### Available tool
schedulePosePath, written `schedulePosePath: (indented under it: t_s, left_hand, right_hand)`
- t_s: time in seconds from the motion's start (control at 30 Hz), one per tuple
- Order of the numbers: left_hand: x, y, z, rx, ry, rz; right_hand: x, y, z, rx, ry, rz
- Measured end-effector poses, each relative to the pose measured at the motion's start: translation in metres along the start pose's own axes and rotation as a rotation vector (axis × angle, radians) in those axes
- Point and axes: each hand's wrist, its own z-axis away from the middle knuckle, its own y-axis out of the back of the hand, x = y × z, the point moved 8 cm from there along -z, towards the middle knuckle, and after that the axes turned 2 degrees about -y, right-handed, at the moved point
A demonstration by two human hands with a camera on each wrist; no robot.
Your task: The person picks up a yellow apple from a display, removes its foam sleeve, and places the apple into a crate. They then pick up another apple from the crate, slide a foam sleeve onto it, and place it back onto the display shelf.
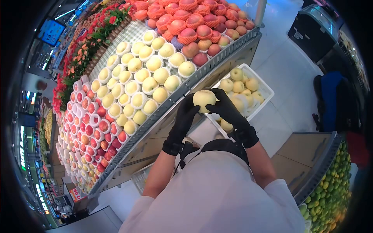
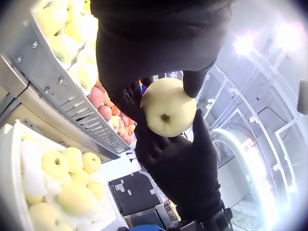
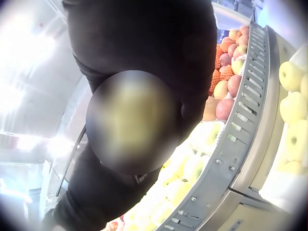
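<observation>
A pale yellow apple [image 1: 204, 100] is held between both black-gloved hands, in front of the person's chest. My left hand [image 1: 187, 112] grips its left side, and my right hand [image 1: 224, 110] grips the right side, with both thumbs on the near face. In the left wrist view the apple [image 2: 168, 108] shows its dimpled end, and fingers curl around it from above and below. A blurred round patch covers the held apple in the right wrist view. Below and beyond the hands stands a white crate [image 1: 268, 92] of loose yellow apples [image 1: 237, 85].
Left of the hands, a sloped display carries yellow apples [image 1: 149, 84] in white foam nets, with red apples [image 1: 104, 125] and orange-netted fruit [image 1: 187, 35] alongside. A grey slotted rail [image 1: 186, 84] edges it. Green fruit [image 1: 324, 190] fills another stand at lower right.
</observation>
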Motion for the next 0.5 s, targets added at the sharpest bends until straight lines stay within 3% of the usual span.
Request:
schedulePosePath:
  t_s: [0.17,0.37,0.5]
  left_hand:
    - [0.003,-0.008,0.001,-0.036,-0.012,-0.116]
    - [-0.005,-0.026,-0.001,-0.048,-0.004,-0.285]
    - [-0.006,-0.033,-0.008,-0.049,-0.185,-0.359]
  right_hand:
    - [-0.009,0.004,0.006,0.044,0.027,0.194]
    - [-0.011,0.009,0.008,0.147,0.074,0.169]
    - [-0.002,0.011,0.009,0.164,0.092,0.176]
